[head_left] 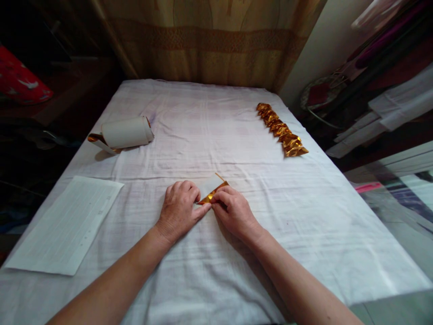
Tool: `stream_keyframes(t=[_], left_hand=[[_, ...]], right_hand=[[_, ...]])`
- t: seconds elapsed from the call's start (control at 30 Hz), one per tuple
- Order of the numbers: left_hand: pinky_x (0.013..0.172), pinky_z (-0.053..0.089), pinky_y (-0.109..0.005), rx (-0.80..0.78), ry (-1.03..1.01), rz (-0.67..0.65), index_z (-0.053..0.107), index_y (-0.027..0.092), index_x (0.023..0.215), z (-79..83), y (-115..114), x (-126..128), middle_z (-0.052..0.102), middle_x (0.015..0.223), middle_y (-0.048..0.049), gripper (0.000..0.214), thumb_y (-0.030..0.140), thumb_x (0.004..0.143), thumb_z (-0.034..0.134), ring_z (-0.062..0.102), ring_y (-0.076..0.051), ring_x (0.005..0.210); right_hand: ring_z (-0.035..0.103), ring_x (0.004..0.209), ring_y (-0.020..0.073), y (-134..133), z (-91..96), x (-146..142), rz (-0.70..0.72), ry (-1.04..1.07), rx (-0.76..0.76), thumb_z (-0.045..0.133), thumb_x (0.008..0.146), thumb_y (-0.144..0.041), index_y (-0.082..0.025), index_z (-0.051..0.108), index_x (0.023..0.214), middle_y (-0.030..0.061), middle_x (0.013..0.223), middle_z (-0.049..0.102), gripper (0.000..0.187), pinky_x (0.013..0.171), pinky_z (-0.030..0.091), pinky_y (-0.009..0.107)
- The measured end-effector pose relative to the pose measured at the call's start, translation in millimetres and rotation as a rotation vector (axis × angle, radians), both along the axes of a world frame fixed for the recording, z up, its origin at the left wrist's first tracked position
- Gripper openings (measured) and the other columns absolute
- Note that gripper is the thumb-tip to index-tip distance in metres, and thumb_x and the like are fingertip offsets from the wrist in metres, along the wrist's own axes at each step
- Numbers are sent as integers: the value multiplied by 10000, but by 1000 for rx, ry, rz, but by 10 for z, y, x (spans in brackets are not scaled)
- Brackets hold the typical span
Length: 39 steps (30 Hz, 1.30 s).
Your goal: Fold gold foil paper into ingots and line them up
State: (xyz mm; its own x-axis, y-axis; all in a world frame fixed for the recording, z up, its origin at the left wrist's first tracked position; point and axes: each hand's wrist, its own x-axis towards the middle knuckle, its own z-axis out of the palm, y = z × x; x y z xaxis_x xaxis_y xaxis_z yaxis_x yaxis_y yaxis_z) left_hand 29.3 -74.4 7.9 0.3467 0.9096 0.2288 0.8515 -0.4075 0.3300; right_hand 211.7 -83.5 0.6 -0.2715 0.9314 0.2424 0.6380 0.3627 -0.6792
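Note:
A small sheet of gold foil paper (210, 184), white on its back, lies on the cloth-covered table between my hands. Its near edge is folded over, with the gold side showing. My left hand (181, 204) rests at the sheet's left end, thumb along the near edge and fingers curled onto the paper. On the right part of the fold, my right hand (234, 208) pinches the paper between thumb and fingers. The fingertips cover parts of the fold.
A row of folded gold foil pieces (279, 128) lies at the back right of the table (203, 135). Back left is a roll (125, 132) of white-backed gold paper. A printed white sheet (67, 225) lies front left. A curtain (209, 45) hangs behind.

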Motion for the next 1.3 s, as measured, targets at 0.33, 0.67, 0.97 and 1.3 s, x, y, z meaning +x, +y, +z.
stream_keyframes(t=[0.33, 0.67, 0.97, 1.3], left_hand=[[849, 394, -383, -36, -42, 14, 554, 229, 873, -44, -2, -26, 618, 940, -27, 137, 288, 837, 672, 544, -238, 943], [873, 410, -383, -116, -115, -19, 551, 244, 908, -43, 28, -95, 625, 979, -26, 68, 235, 856, 593, 545, -229, 952], [872, 418, -374, -137, -145, -53, 548, 237, 892, -50, 60, -153, 626, 963, -17, 75, 179, 845, 557, 551, -218, 946], [860, 401, -387, -32, -60, 36, 560, 225, 869, -39, -2, -8, 627, 935, -33, 165, 349, 859, 669, 551, -240, 946]], right_hand=[[611, 809, 161, 6, -25, 8, 7, 3, 19, 618, 840, -94, -201, 664, 773, 27, 840, 651, 134, 747, 465, 269], [624, 805, 159, -15, -33, 11, 31, -37, 58, 599, 879, -121, -234, 752, 947, 44, 876, 672, 202, 727, 482, 263], [630, 799, 161, -19, -59, 18, 39, -76, 82, 599, 914, -183, -244, 770, 1002, 53, 869, 678, 203, 717, 492, 268], [630, 817, 164, -19, -55, 15, 30, -60, 85, 602, 902, -174, -241, 768, 1006, 53, 879, 676, 208, 736, 497, 279]])
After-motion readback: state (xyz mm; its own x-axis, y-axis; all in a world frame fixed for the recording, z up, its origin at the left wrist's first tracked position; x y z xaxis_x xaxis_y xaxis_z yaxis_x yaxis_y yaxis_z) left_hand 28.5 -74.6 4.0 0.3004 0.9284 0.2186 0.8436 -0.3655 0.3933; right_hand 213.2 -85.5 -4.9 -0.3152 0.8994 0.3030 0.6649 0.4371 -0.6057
